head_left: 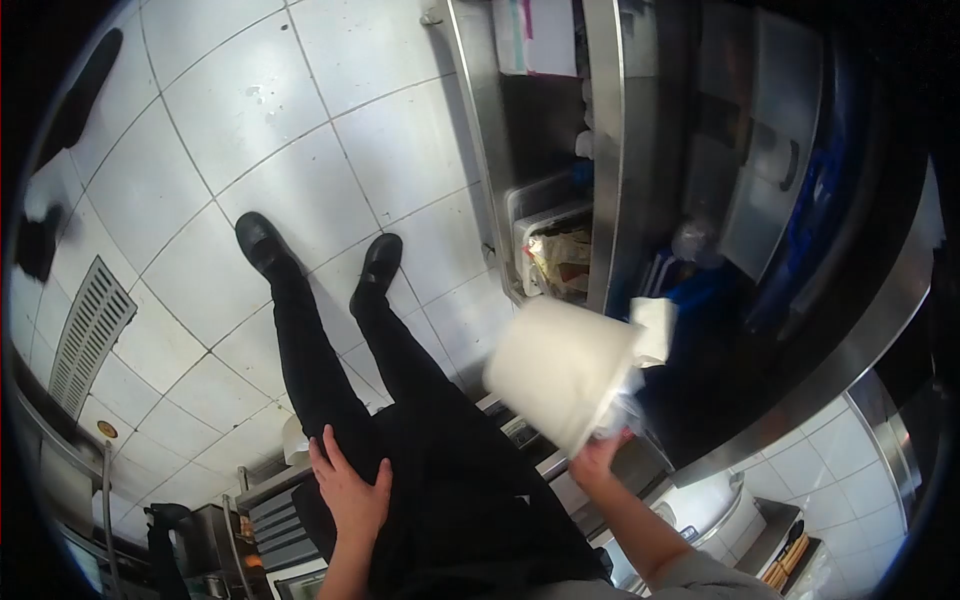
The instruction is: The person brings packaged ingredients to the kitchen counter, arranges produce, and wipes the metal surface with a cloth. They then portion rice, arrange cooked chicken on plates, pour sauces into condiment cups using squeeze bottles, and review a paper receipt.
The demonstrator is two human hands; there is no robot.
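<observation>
My right hand (594, 458) grips a cream-white tub (560, 365) by its rim. The tub is tipped on its side and slightly blurred. Crumpled clear plastic (619, 412) shows at its mouth, near my fingers; what else is inside is hidden. A small white piece (654, 331) stands out beside the rim, and I cannot tell whether it is attached. My left hand (354, 492) rests against my black-trousered leg, fingers spread, holding nothing.
A steel counter with a lower shelf (530, 120) runs along the right, holding a clear bin (550, 250) of packets and a white box (536, 35). A floor drain grate (90, 335) lies at left on white tiles (250, 90). Another person's dark shoe (40, 240) shows at far left.
</observation>
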